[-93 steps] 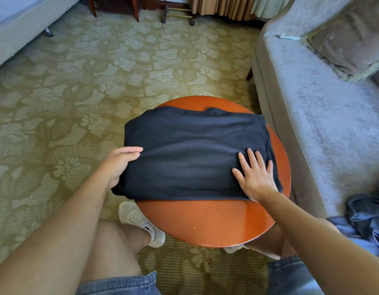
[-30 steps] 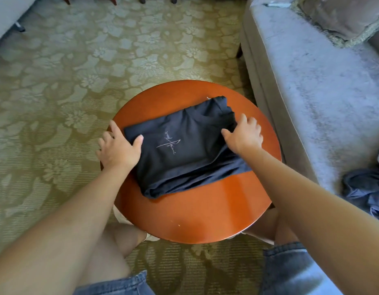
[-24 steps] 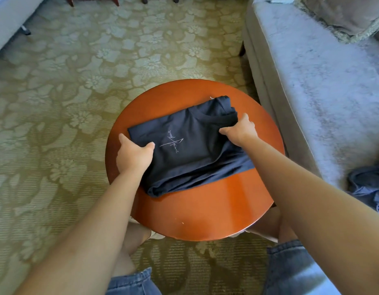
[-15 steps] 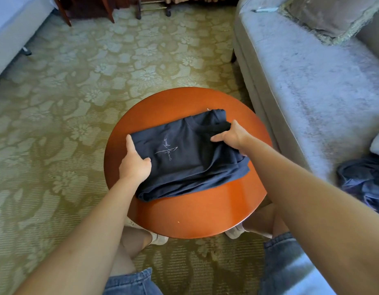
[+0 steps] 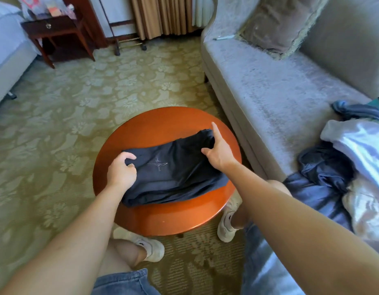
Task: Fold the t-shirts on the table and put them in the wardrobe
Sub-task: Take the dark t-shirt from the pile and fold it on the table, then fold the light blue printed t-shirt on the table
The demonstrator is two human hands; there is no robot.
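A folded black t-shirt with a small white print lies on the round orange-brown table. My left hand grips the shirt's left edge with curled fingers. My right hand holds the right edge near the collar, thumb on top and index finger sticking up. The fingers under the cloth are hidden. No wardrobe is in view.
A grey sofa stands to the right with a cushion and a heap of dark and pale clothes. A dark wooden side table and a bed edge are at the far left. Patterned carpet surrounds the table.
The wide shirt was folded into a compact bundle with the print on top. Both hands closed on its left and right edges, and the camera tilted up, showing more of the room.
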